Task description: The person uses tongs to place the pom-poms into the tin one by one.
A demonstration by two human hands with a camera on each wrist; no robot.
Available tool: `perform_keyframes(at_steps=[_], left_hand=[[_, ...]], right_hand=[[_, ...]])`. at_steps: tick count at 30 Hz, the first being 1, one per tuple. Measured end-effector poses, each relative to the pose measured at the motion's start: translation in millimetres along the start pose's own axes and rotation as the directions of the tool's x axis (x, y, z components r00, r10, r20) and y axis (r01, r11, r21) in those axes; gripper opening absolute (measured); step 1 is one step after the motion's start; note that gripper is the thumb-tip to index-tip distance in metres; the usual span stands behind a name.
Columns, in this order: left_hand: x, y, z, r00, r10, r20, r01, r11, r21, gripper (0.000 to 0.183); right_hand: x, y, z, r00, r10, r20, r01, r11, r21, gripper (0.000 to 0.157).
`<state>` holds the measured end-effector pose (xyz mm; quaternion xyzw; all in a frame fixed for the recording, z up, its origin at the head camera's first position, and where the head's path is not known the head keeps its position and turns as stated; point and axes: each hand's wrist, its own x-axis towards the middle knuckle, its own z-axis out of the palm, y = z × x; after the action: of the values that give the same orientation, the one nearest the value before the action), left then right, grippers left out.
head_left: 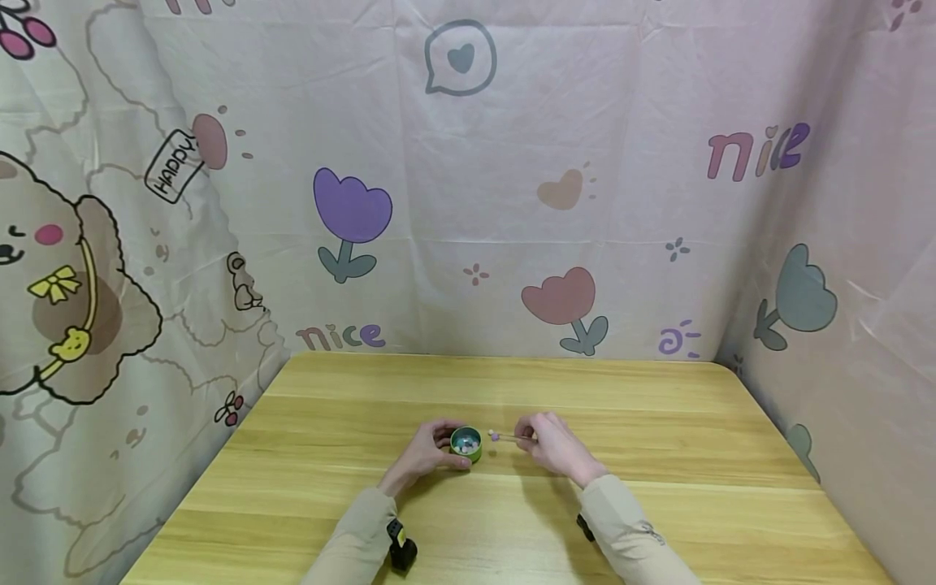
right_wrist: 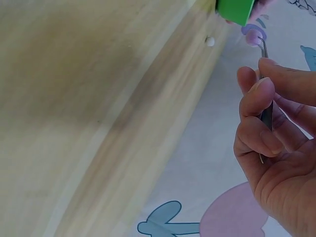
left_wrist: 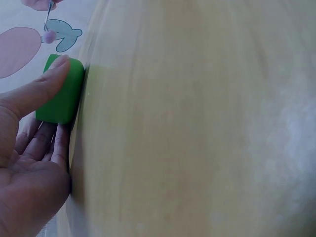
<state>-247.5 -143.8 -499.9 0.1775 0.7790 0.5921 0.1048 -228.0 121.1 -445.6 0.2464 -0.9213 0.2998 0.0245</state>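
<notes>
My left hand [head_left: 424, 455] holds a small round green tin [head_left: 465, 461] on the table, thumb at the near side and fingers around the far side. Several small pale balls [head_left: 466, 447] lie inside it. In the left wrist view the thumb rests along the wall of the green tin [left_wrist: 69, 96]. My right hand [head_left: 556, 445] pinches metal tweezers [right_wrist: 266, 116] between thumb and fingers. At the tweezers' tips is a small pinkish-purple ball [right_wrist: 253, 37], just right of the tin in the head view.
A small white ball [right_wrist: 210, 41] lies on the wooden table [head_left: 658, 422] near the tin. Printed cloth [head_left: 468, 146] hangs behind the table and along both sides. Black wrist straps [head_left: 401, 548] sit at the sleeves.
</notes>
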Motion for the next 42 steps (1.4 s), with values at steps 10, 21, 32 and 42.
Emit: perform_keyframes(at_steps=[10,21,32,42], left_hand=[[1.0,-0.3,0.6,1.000,-0.008,-0.005,0.008,1.000,-0.004,0.065],[1.4,0.0,0.5,1.000,-0.006,-0.002,0.006,1.000,-0.010,0.065],[0.3,1.6,0.2,1.000,-0.003,0.009,0.003,1.000,-0.024,0.064],[-0.4,0.7,0.9,1.000,0.002,0.015,-0.002,1.000,-0.016,0.063]], right_hand=[[2,-7,-3.3,0.999,-0.026,-0.019,0.026,1.000,-0.002,0.005],[10,-16,-3.9,0.998,-0.054,-0.027,0.053,0.998,-0.019,0.006],[18,-24,-3.2,0.999,-0.042,0.005,0.042,0.999,-0.034,0.008],[25,-27,-0.7,0.997,-0.071,0.024,0.072,0.997,-0.022,0.006]])
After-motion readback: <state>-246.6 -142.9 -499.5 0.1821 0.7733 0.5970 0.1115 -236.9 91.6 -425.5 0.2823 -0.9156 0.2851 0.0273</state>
